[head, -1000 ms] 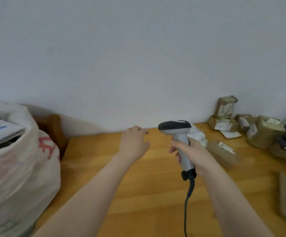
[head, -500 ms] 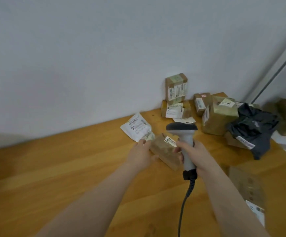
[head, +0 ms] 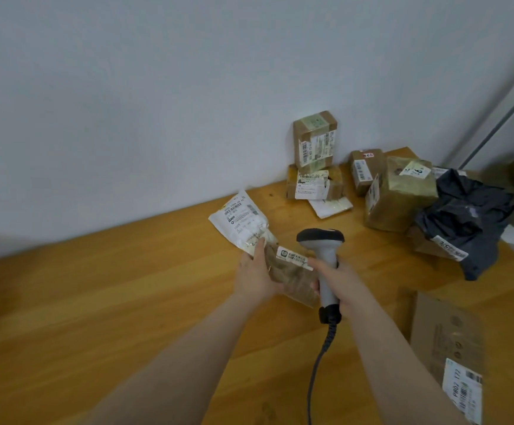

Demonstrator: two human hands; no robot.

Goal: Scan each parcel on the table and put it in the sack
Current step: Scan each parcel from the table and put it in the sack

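Mid-counter (head: 127,302), left hand (head: 257,276) grips brown parcel (head: 292,277) at its left edge; right hand (head: 337,279), just right, clenches scanner (head: 323,256).

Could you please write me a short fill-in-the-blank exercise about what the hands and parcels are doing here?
1. The right hand holds a grey ____ with a coiled cable.
2. The left hand grips a ____ parcel with a white label.
3. The small box by the wall stands on top of another ____.
4. The crumpled bag on the right is ____ in colour.

Missing words: scanner; brown; box; black
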